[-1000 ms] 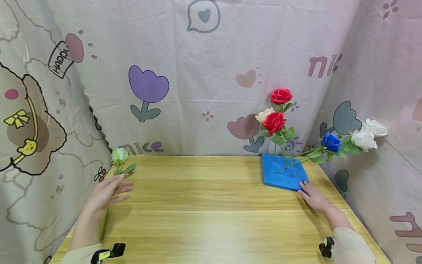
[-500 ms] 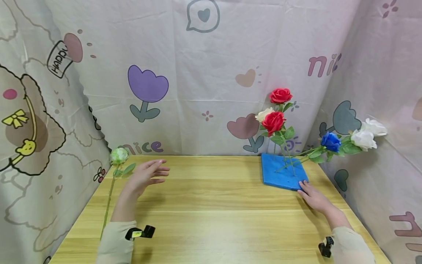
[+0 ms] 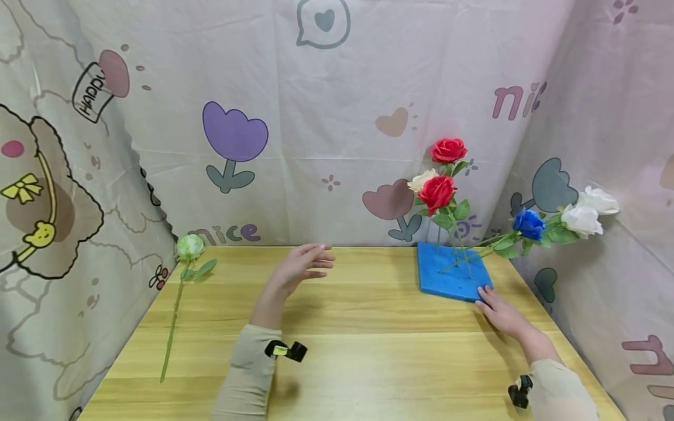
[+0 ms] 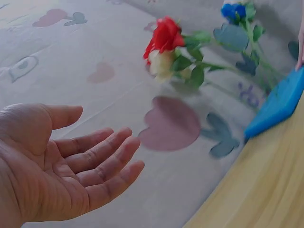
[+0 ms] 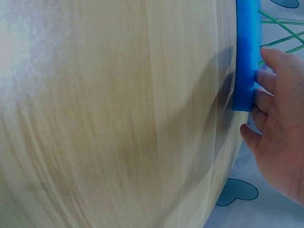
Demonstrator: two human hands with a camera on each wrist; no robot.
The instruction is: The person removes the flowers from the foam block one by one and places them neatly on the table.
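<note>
My left hand [image 3: 297, 269] is above the middle of the table, palm facing right, fingers loosely extended and nothing held, as the left wrist view also shows. At the right, my right hand [image 3: 502, 316] rests its fingers on the near right corner of a blue foam board [image 3: 447, 280]. In the right wrist view, the fingers lie on the board [image 5: 244, 57] and the thumb sits apart from it. Artificial roses stand in the board: red roses [image 3: 437, 195], a cream rose [image 3: 421, 180], and, leaning far right, a blue rose [image 3: 529, 225] and white roses [image 3: 581, 219].
A pale green artificial flower [image 3: 190, 247] with a long stem lies on the left side of the wooden table [image 3: 358, 374]. Printed cloth [image 3: 326, 117] hangs behind and along both sides. The white blooms reach close to the right cloth.
My left hand has moved right, away from the pale green flower, toward the middle of the table, holding nothing. The right hand stays on the foam board, which has not moved.
</note>
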